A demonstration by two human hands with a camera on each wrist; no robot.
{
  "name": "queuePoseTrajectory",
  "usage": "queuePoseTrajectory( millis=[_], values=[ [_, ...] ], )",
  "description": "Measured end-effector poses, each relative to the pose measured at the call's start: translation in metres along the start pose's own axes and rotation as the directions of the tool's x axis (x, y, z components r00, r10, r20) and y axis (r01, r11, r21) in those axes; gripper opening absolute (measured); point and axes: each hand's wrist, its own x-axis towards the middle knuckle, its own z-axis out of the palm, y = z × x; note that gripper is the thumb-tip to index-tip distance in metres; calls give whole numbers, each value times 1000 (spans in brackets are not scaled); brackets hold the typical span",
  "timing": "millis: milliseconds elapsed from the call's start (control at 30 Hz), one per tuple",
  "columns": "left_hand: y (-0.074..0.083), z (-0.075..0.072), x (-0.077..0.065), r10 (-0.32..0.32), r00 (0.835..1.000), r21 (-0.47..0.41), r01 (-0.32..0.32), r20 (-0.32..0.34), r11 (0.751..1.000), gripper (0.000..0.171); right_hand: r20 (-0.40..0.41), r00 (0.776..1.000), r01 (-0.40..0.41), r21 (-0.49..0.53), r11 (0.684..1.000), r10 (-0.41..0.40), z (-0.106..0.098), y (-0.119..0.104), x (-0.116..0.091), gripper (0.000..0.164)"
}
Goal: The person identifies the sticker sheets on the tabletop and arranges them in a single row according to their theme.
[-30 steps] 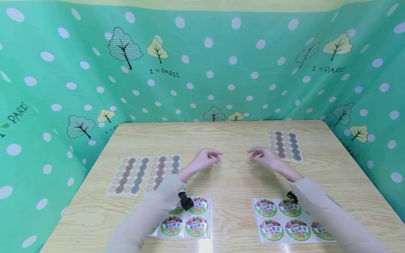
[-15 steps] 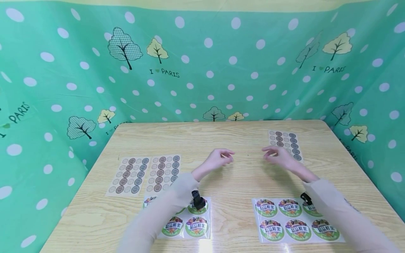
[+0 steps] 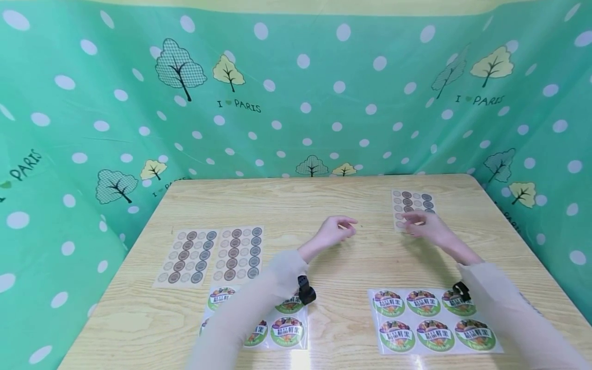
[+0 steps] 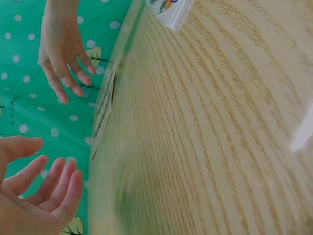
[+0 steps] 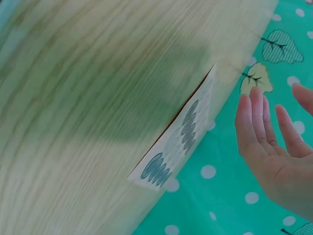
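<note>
Above the middle of the table hovers my left hand, its fingers loosely bent with nothing between them. My right hand is held over the lower part of a sheet of round brown and grey stickers at the back right, hiding some of them. A gap shows between the fingers and thumb of the left hand in the left wrist view. In the right wrist view the right hand is likewise spread and holds nothing, with the sticker sheet lying flat on the table below it.
Two similar sticker sheets, one beside the other, lie at the left. Clear sheets of fruit labels lie in front, one partly under my left sleeve, another by my right sleeve. A green dotted cloth hangs behind the table.
Both hands have moved to the right. The right hand has come over the back right sticker sheet, while the left has shifted toward the table's middle. The sheets have stayed in place.
</note>
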Motion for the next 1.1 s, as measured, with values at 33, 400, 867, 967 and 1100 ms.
queuePoseTrajectory(
  millis=[33, 400, 867, 967, 1100],
  values=[
    [0, 2, 1, 2, 1000, -6, -2, -5, 1000, 29, -6, 1000, -8, -9, 1000, 8, -2, 1, 0, 41],
    [-4, 26, 16, 12, 1000, -5, -12, -6, 1000, 30, -59, 995, -91, -83, 992, 86, -18, 21, 3, 43],
    [-3, 52, 35, 18, 999, -10, -19, -36, 1000, 27, -115, 987, -128, -123, 984, 114, -29, 41, 13, 45],
    [-4, 58, 41, 21, 999, -27, -22, -48, 999, 27, -133, 984, -137, -134, 982, 119, -31, 45, 17, 45],
    [-5, 63, 46, 9, 998, -46, -11, -61, 999, 27, -148, 979, -160, -128, 979, 141, -31, 48, 19, 49]
  ],
)
